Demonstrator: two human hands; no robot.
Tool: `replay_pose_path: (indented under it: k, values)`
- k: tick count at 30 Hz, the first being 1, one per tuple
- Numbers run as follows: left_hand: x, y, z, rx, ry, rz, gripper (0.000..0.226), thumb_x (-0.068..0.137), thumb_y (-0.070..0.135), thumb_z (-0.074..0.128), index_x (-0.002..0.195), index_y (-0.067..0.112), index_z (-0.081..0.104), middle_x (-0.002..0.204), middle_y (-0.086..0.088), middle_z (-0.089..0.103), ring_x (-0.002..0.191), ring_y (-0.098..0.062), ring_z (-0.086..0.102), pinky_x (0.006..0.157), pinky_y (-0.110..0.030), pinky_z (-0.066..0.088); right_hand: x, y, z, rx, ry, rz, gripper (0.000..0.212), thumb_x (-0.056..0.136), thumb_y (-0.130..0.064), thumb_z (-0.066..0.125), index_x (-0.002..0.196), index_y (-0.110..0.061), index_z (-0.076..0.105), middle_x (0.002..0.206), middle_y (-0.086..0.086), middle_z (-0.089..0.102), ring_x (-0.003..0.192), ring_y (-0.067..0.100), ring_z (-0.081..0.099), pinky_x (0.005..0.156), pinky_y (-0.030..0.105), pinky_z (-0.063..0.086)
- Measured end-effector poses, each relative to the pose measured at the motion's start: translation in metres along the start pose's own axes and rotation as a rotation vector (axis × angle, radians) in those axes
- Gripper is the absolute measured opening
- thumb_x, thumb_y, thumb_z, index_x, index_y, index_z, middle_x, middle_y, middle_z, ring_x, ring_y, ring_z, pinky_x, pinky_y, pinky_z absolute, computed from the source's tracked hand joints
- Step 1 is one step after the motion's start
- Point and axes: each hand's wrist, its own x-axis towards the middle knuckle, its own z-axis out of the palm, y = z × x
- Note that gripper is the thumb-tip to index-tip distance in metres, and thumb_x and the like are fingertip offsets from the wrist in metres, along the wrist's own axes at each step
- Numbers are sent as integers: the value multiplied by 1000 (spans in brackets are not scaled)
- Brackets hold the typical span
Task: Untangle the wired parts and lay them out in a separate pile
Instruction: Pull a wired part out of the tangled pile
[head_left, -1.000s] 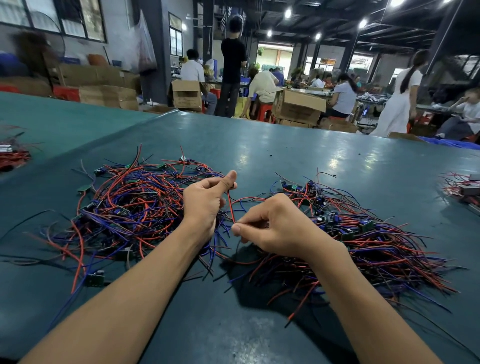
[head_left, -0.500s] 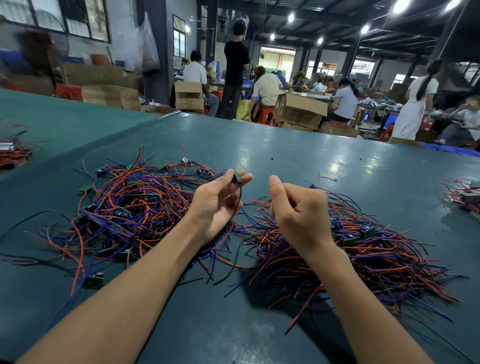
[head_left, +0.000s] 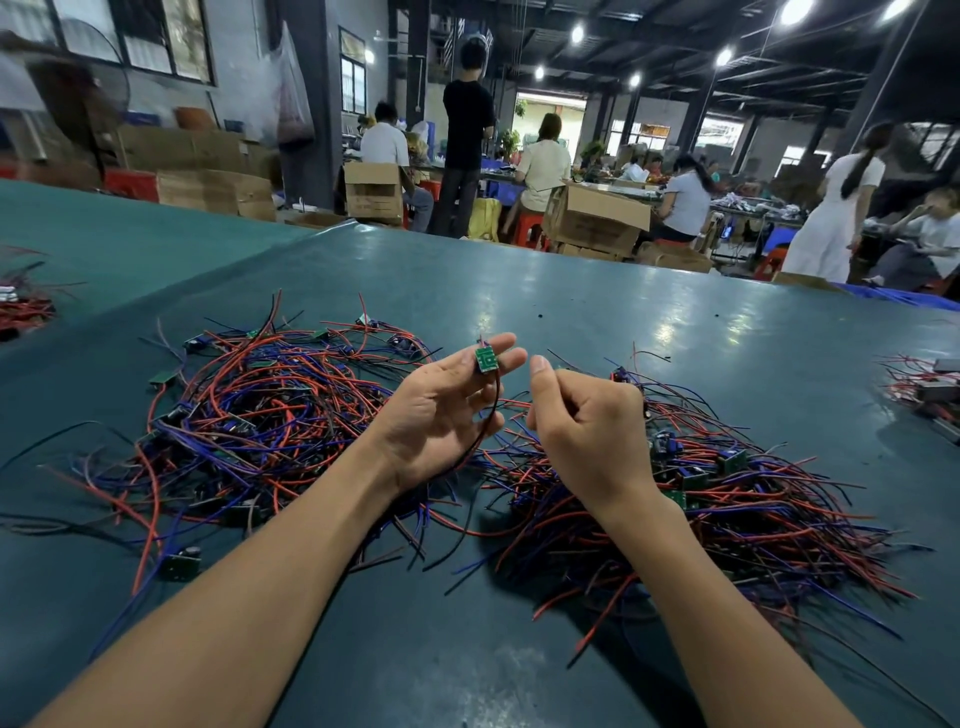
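One square green board (head_left: 485, 360), thin wire (head_left: 494, 410) trailing downward, sits pinched in left hand (head_left: 441, 415) fingers; right hand (head_left: 587, 431) fingers curl empty.

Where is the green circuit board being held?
Head view, mid-frame: the green circuit board is held by the fingertips of the left hand, above the table between the left wire pile and the right wire pile, beside the right hand.

Teal table (head_left: 597, 312), left wire pile (head_left: 270, 415) and right wire pile (head_left: 753, 509) side by side on it
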Motion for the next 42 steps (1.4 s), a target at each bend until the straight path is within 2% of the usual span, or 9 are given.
replay_pose_path:
  k: [5,11,17,20,23,26,32,36,42]
  values:
    - [-3,2,3,-9,-24,10,28,93,32,59,114,26,77,124,4,71,85,-7,61,76,-31,47,-1,2,5,-22,5,-16,53,102,-37,48,65,-2,64,54,8,56,51,29,51,50,45,41]
    - [-1,1,6,-38,2,19,36,66,42,91,94,25,76,109,3,74,100,-17,62,83,-35,43,-2,1,10,257,-148,116,11,94,-19,70,96,-14,80,73,-16,70,61,-3,60,63,11,42]
    - [-1,1,9,-49,4,11,55,48,49,98,82,16,71,81,-2,60,76,-19,60,75,-37,49,0,-4,15,665,-359,438,13,90,-6,73,99,-11,80,90,9,79,75,16,68,78,37,58]
    - [-5,4,13,-78,24,8,60,42,47,100,85,18,71,80,0,61,56,-14,61,55,-31,56,0,-7,16,793,-408,548,13,92,-5,68,90,-10,81,79,13,75,64,20,66,62,31,57]
    - [-9,5,16,-49,68,-2,77,40,50,100,101,20,64,81,2,60,43,-10,50,39,-22,41,1,-12,13,911,-472,654,14,95,-2,63,88,-3,75,73,16,71,58,23,67,53,29,56]
    - [-9,5,14,-35,103,-19,46,64,50,86,95,19,72,74,0,59,45,-11,53,38,-22,42,5,-18,5,925,-563,714,11,98,-1,57,93,2,67,74,16,67,61,24,68,54,32,57]
    - [0,-1,13,-38,164,71,20,85,30,71,75,13,76,55,7,33,48,-6,33,50,-21,37,21,-22,-44,495,-852,692,10,100,-2,57,95,4,63,79,16,64,69,26,67,60,33,59]
    - [-1,-8,15,49,27,2,11,87,19,74,82,9,75,68,1,51,54,-7,44,54,-21,42,36,-18,-98,154,-841,622,12,98,-5,61,96,4,69,74,10,68,66,19,67,60,31,59]
    - [-6,-17,22,257,-140,-131,15,83,11,76,97,9,79,87,-10,73,66,-9,63,61,-21,53,63,2,-178,-396,-868,464,12,94,-15,70,88,-22,79,73,-1,76,68,12,70,66,23,54]
